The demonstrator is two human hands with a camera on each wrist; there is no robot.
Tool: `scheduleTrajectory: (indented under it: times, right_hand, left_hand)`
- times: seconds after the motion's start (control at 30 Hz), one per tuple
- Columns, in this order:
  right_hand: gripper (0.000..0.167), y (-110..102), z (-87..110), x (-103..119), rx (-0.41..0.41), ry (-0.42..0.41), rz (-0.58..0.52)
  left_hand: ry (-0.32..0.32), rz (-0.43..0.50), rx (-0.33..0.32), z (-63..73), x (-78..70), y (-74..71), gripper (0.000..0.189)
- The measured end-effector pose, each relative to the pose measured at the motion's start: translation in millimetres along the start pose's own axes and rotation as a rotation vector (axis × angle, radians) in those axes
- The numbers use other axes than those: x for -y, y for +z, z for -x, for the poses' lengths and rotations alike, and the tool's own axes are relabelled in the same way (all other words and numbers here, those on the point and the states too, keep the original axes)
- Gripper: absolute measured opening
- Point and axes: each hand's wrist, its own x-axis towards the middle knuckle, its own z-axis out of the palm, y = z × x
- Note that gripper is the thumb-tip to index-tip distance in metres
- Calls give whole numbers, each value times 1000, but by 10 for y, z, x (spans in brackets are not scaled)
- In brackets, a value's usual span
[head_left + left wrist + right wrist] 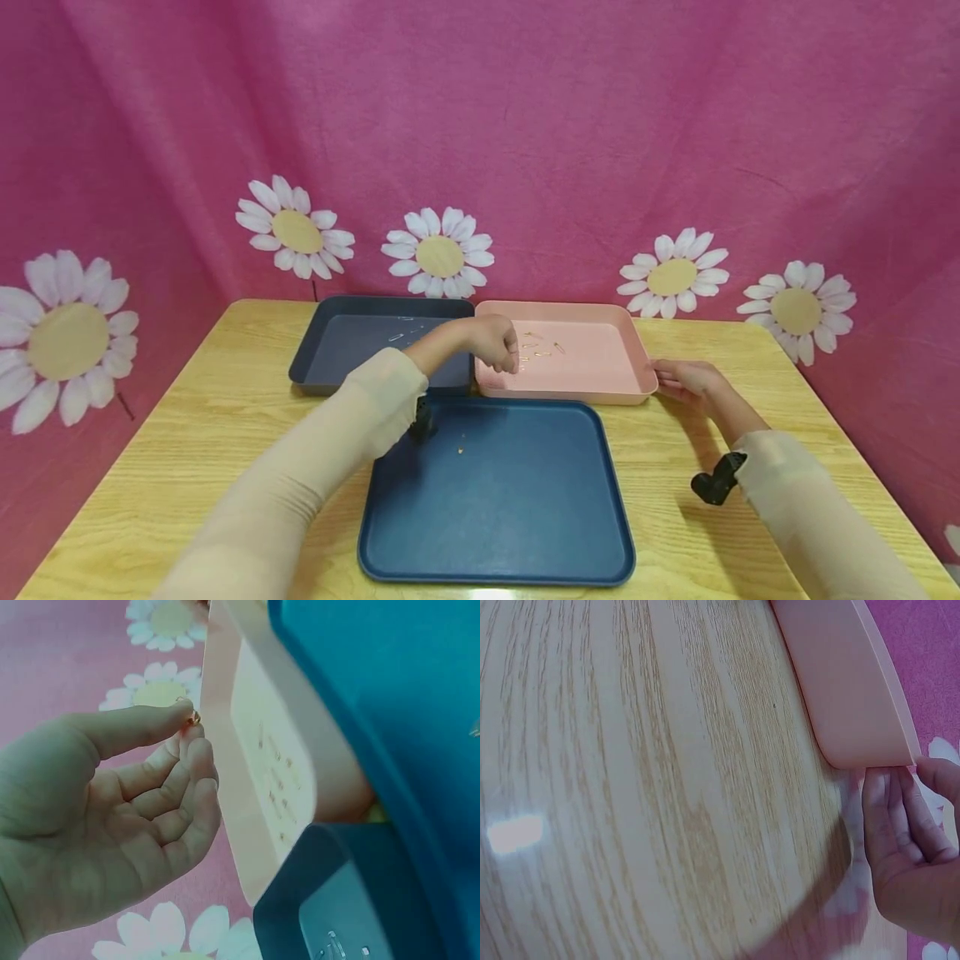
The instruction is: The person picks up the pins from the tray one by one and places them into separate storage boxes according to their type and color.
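Observation:
My left hand [492, 340] is over the left part of the pink tray [600, 358]. In the left wrist view its thumb and index finger pinch a small gold safety pin [193, 718], mostly hidden by the fingertips. Several gold safety pins [543, 354] lie scattered on the pink tray's floor below. My right hand [690, 379] is at that tray's right side, its fairly straight fingers touching the outer wall and the thumb tip at the rim [911, 754]. A few silver safety pins [396, 337] lie in the dark grey tray [330, 358] to the left.
A flat blue tray [510, 500] lies in front of the two deeper trays, with a tiny gold piece [461, 451] on it. All stand on a wooden table [187, 450]. Behind hangs a pink curtain [525, 150] with daisies.

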Motion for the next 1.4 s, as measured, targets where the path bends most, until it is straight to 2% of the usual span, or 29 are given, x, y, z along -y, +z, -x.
scheduleTrajectory:
  times: [0.13,0.23,0.33,0.43,0.5,0.57,0.63,0.7,0.77,0.83,0.93,0.97,1.03,1.07,1.2,1.3,1.4]
  right_hand:
    - [59,2,-3,-6,-8,-4,19]
    - [61,-3,-3,-23,-12,-10,20]
    - [65,-14,0,-20,-14,-9,24]
    - [66,-14,-8,-2,-15,-11,27]
    - [64,1,-6,14,-6,-17,22]
    - [62,12,-2,28,7,-26,16]
    - [60,27,7,40,14,-29,13]
    - [60,30,12,43,23,-28,8]
    - [61,30,17,41,21,-19,5]
    - [63,21,18,29,8,-6,10]
    - [66,3,18,18,-2,3,17]
    - [65,5,17,22,-8,6,22]
    - [65,9,16,25,-10,7,23]
    - [64,10,14,24,-8,7,27]
    - [64,20,13,15,-11,9,16]
    - [64,24,14,11,-1,1,-9]
    - [62,19,10,9,11,-9,-33]
  left_hand:
    - [-36,-21,12,-124,-4,-123,19]
    - [-81,-10,12,-211,-2,-184,15]
    - [-196,10,21,-355,14,-225,13]
    - [-325,59,72,-783,278,-220,20]
    - [-421,41,87,-1146,508,-157,32]
    - [-470,29,123,-1487,739,-116,33]
    - [-517,-17,107,-1557,749,-96,36]
    - [-515,-47,113,-1447,650,-119,32]
    - [-522,-90,79,-1140,385,-149,39]
    - [-508,-124,56,-910,203,-167,40]
    - [-462,-170,-1,-700,91,-152,27]
    - [-442,-176,-24,-639,76,-142,22]
    - [-359,-215,-63,-547,99,-116,15]
    - [-313,-246,-81,-494,106,-100,17]
    - [-146,-253,-162,-248,161,-16,22]
    - [-91,-165,-202,-42,204,59,18]
    - [-57,-118,-219,136,249,148,14]
